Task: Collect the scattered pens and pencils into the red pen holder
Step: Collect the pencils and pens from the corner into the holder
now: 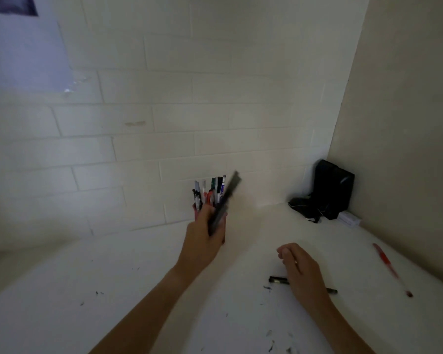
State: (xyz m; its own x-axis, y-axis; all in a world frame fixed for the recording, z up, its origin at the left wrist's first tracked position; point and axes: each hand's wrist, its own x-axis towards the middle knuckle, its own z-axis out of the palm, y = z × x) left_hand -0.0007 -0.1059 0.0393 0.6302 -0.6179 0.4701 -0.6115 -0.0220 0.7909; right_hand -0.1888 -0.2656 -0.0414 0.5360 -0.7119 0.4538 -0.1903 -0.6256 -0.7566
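Observation:
The red pen holder (196,213) stands near the back wall with several pens upright in it, mostly hidden behind my left hand (201,238). That hand grips a dark pen (226,198), blurred and tilted up to the right, right in front of the holder. My right hand (298,268) hovers low over a black pen (279,280) that lies on the white table (138,290), fingers loosely curled; whether it touches the pen is unclear. A red pen (389,267) lies at the far right of the table.
A black device (329,190) with a cord and a small white box (349,218) sit in the back right corner. Brick wall behind, plain wall on the right. Small dark marks dot the tabletop.

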